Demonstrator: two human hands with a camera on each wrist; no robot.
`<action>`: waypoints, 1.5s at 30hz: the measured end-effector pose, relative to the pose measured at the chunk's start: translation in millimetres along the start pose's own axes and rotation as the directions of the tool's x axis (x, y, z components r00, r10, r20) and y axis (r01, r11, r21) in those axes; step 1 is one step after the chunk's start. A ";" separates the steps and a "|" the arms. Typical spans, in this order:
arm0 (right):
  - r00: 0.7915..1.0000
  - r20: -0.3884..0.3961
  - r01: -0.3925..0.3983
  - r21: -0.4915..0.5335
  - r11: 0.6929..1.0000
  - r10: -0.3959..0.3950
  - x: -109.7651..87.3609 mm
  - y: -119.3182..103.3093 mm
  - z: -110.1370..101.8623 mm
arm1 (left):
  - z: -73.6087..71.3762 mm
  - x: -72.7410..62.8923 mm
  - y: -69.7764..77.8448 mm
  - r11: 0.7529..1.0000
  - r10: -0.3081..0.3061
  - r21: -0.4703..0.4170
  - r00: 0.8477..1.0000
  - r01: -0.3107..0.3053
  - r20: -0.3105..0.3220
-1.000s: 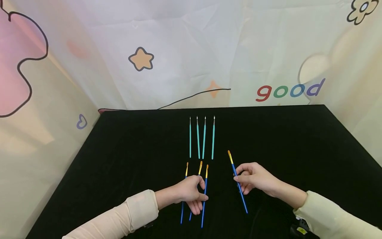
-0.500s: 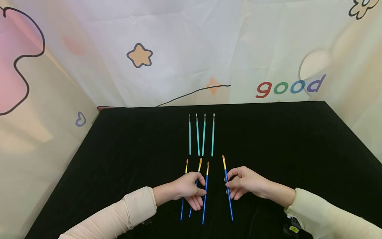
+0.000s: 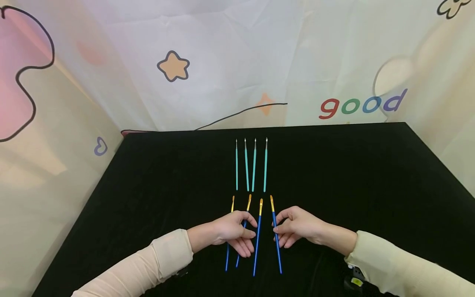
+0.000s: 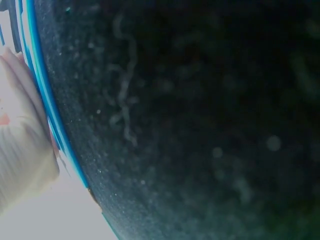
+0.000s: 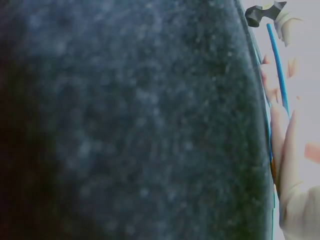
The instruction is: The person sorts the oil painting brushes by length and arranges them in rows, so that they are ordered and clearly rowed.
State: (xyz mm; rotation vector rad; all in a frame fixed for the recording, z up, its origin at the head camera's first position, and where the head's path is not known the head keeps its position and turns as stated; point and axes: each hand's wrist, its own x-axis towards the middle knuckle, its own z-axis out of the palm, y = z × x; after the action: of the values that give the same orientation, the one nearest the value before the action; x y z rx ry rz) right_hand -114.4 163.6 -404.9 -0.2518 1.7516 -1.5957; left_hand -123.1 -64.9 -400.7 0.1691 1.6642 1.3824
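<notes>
My right hand (image 3: pixel 302 225) pinches a blue paintbrush (image 3: pixel 278 255) between thumb and fingers, its golden ferrule and orange tip pointing away. Beside another blue paintbrush (image 3: pixel 256 251), the thumb and index fingertips of my left hand (image 3: pixel 234 232) stand a little apart, at or very near its handle. Partly hidden under that hand are two more blue paintbrushes, the outer one (image 3: pixel 227 262) and the inner one (image 3: pixel 238 259). In the left wrist view, blue handles (image 4: pixel 50 102) run beside the hand. A blue handle (image 5: pixel 278 67) shows near the fingers in the right wrist view.
A row of several teal paintbrushes (image 3: pixel 265 171) lies farther back, tips away from me. All rest on a black-covered table (image 3: pixel 334 165). Behind it hangs a printed cloth (image 3: pixel 230 62) with a star and the word "good".
My right hand has moved left with its paintbrush, which now stands more upright in view, close to the others. The paintbrush by my left fingertips has shifted slightly right.
</notes>
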 end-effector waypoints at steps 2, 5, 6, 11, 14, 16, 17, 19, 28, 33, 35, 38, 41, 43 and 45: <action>1.000 -0.003 -0.002 -0.012 1.000 0.002 1.1 -0.1 1.4 | -0.7 -0.6 0.2 1.000 0.000 0.001 1.000 0.000 0.004; 1.000 -0.019 -0.016 -0.032 0.999 0.015 2.7 -0.7 2.8 | -2.0 -1.6 1.6 1.000 0.009 0.005 1.000 -0.009 0.004; 0.999 -0.027 -0.022 -0.040 0.999 0.021 3.2 -0.7 3.0 | -2.6 -1.9 2.2 1.000 0.010 0.006 1.000 -0.010 0.005; 0.998 -0.059 -0.032 -0.079 0.996 0.028 3.9 -0.5 4.0 | -6.8 -4.2 4.1 0.999 0.045 -0.021 0.999 -0.044 0.029; 0.997 -0.071 -0.040 -0.094 0.995 0.033 4.0 0.5 4.3 | -9.2 -7.0 3.4 0.996 0.070 -0.056 0.997 -0.068 0.045; 0.996 -0.074 -0.051 -0.097 0.994 0.043 4.2 1.0 4.4 | -11.4 -9.0 2.5 0.994 0.087 -0.071 0.995 -0.084 0.043; 0.996 -0.075 -0.054 -0.101 0.993 0.046 4.6 1.3 4.3 | -12.5 -10.3 2.2 0.993 0.095 -0.072 0.995 -0.092 0.039; 0.996 -0.073 -0.060 -0.105 0.993 0.052 5.3 1.8 3.9 | -15.4 -12.8 2.1 0.992 0.109 -0.073 0.994 -0.106 0.029; 0.996 -0.072 -0.051 -0.102 0.993 0.044 -1.2 2.3 -4.7 | -28.0 -26.0 2.2 0.982 0.164 -0.091 0.986 -0.163 -0.003; 0.998 -0.058 -0.009 -0.087 0.996 0.004 -8.2 -2.2 -13.5 | -33.8 -31.9 0.5 0.977 0.194 -0.088 0.981 -0.195 -0.021; 0.998 -0.060 0.001 -0.082 0.997 -0.006 -10.9 -3.9 -17.0 | -36.5 -32.9 -0.2 0.975 0.205 -0.083 0.978 -0.206 -0.027; 0.998 -0.060 0.012 -0.080 0.997 -0.017 -15.0 -5.9 -22.0 | -40.7 -34.8 -1.7 0.972 0.219 -0.077 0.975 -0.222 -0.042; 0.998 -0.067 0.012 -0.072 0.997 -0.017 -18.7 -7.9 -28.7 | -46.1 -37.7 -4.0 0.966 0.243 -0.078 0.968 -0.247 -0.062; 0.997 -0.078 0.013 -0.066 0.998 -0.018 -21.4 -9.3 -34.1 | -50.3 -40.3 -5.7 0.959 0.263 -0.085 0.962 -0.269 -0.078; 0.995 -0.095 0.017 -0.063 0.998 -0.023 -24.0 -10.8 -40.2 | -55.1 -43.2 -6.6 0.952 0.284 -0.084 0.953 -0.293 -0.101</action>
State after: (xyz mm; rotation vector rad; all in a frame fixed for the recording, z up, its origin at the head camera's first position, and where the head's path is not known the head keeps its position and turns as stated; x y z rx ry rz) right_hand -126.2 206.9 -387.7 -0.2260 1.8793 -1.5925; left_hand -135.4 -132.6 -386.1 0.3090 1.6881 1.7094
